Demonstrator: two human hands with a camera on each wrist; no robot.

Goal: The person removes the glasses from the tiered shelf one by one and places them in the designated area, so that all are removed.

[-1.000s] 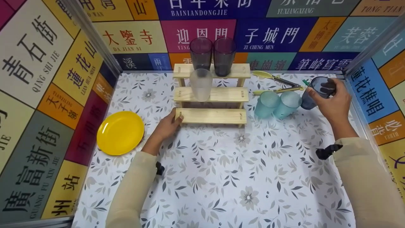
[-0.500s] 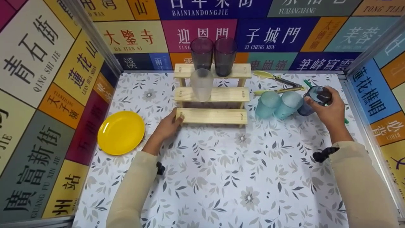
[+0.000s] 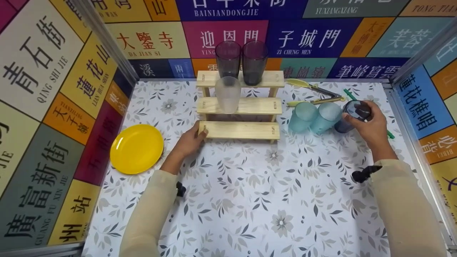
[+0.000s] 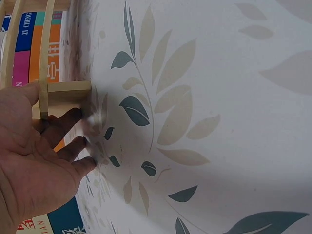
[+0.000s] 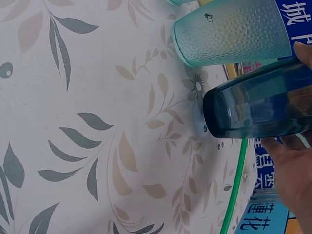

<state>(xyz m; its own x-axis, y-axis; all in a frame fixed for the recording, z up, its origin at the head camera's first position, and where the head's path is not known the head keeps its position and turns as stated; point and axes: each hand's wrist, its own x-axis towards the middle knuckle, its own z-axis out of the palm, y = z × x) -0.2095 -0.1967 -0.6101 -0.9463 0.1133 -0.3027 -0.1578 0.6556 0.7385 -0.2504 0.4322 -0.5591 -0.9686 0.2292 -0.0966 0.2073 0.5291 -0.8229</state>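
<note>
My right hand (image 3: 371,127) grips a dark blue glass tumbler (image 3: 348,121) near its rim, thumb on the near left side. In the right wrist view the tumbler (image 5: 258,105) has its base at or just above the tabletop; I cannot tell if it touches. Two frosted teal tumblers (image 3: 301,117) stand to its left. At the three-tier wooden rack (image 3: 242,130), my left hand (image 3: 189,141) pinches the left end of the lowest shelf, thumb on top. Two purple tumblers (image 3: 254,66) stand on the top tier, and a clear frosted tumbler (image 3: 227,95) on the middle one.
A yellow plate (image 3: 136,149) lies at the left. Yellow-tipped tongs (image 3: 321,92) rest behind the teal tumblers. A green stick (image 3: 390,134) lies partly hidden behind my right hand. Printed panels (image 3: 153,39) wall in the table at the back and sides.
My right hand has brought the blue tumbler nearer to me, down and slightly left, beside the teal ones. More of the green stick shows. My left hand stays on the rack.
</note>
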